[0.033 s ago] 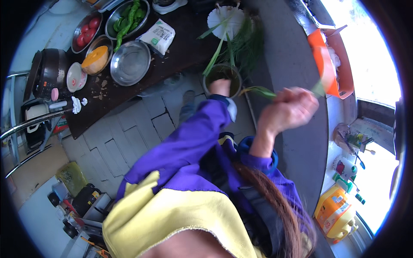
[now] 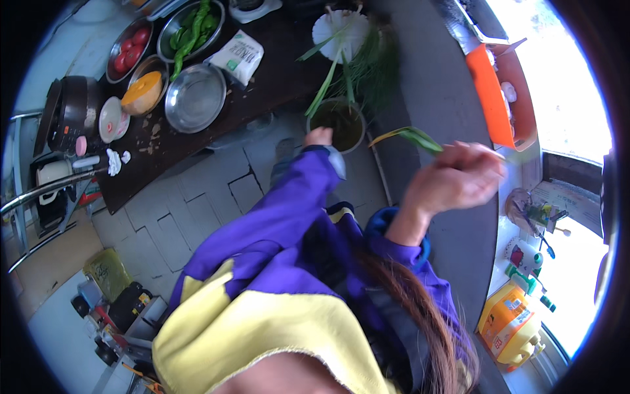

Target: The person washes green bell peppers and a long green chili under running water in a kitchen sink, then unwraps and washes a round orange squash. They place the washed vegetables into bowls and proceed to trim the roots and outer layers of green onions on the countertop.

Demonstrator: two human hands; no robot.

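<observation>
A dark wooden table point(image 2: 262, 98) fills the upper left, standing on a floor of grey paving blocks point(image 2: 197, 210). On the table sit an empty steel bowl point(image 2: 195, 97), a steel bowl of long green peppers point(image 2: 191, 26), a smaller bowl of red tomatoes point(image 2: 128, 51), a bowl of orange paste point(image 2: 143, 92) and a white packet point(image 2: 239, 56). A dark pot point(image 2: 69, 111) stands at the table's left end.

Below the table edge, a round bucket point(image 2: 338, 125) holds dark water, and long green onion stalks point(image 2: 328, 79) lean across its rim up to a white plate point(image 2: 341, 29) (their leaves spread out behind it).

The left hand point(image 2: 318, 136), at the end of a purple sleeve, rests at the bucket's near rim; its fingers are mostly hidden, so I cannot tell how they are set.

The right hand point(image 2: 459, 177) is raised to the right of the bucket, well apart from it, its fingers curled tight around a single green onion point(image 2: 410, 136) whose leaf tip juts out to the left of the fist.

An orange cutting board point(image 2: 489, 95) lies on the counter to the right.
</observation>
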